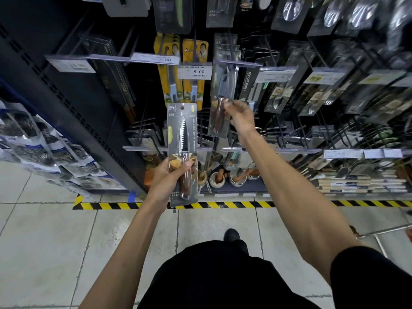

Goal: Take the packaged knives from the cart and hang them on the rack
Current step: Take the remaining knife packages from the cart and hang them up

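My left hand (pixel 171 178) grips the lower part of a packaged serrated knife (pixel 182 139) with a brown handle, held upright in front of the rack. My right hand (pixel 239 114) reaches out to a second, similar packaged knife (pixel 220 101) that hangs from a hook (pixel 231 52) on the rack; the fingertips pinch its edge near the handle. Only a metal corner of the cart (pixel 383 233) shows at the lower right.
The dark peg rack (pixel 289 70) carries many hanging utensil packs and price tags; yellow knife packs (pixel 194 65) hang left of the hook. Small mortars (pixel 217 179) sit on the bottom shelf. Black-and-yellow tape (pixel 223 205) marks the tiled floor. Bagged goods (pixel 33 139) fill the left shelf.
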